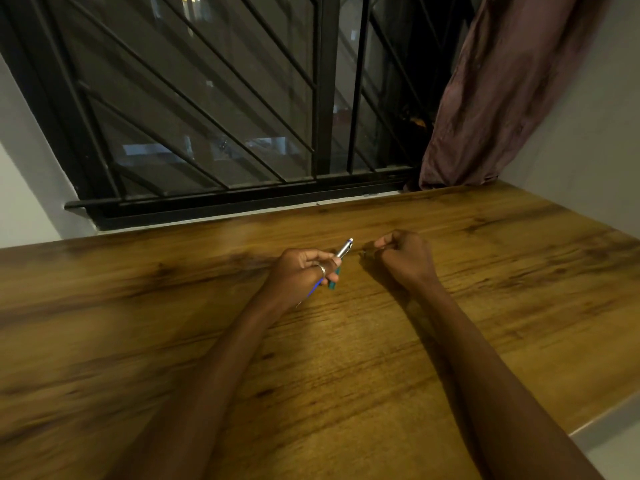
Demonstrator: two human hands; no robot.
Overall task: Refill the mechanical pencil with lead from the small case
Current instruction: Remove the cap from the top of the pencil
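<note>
My left hand [304, 268] grips a mechanical pencil [344, 250] with a silver upper barrel and blue lower body, its white-tipped top end pointing up and to the right. The same hand also holds a small teal case [334, 279] under the fingers. A ring sits on one left finger. My right hand [405, 256] rests on the wooden table [346, 341] just right of the pencil's top, fingers curled and pinched together. Something tiny and dark shows at its fingertips [365, 252]; I cannot tell what it is.
A barred window [214, 109] with a black frame runs along the table's far edge. A brownish curtain [498, 91] hangs at the back right. A pale wall stands to the right, and the table's right front edge [602, 419] is near.
</note>
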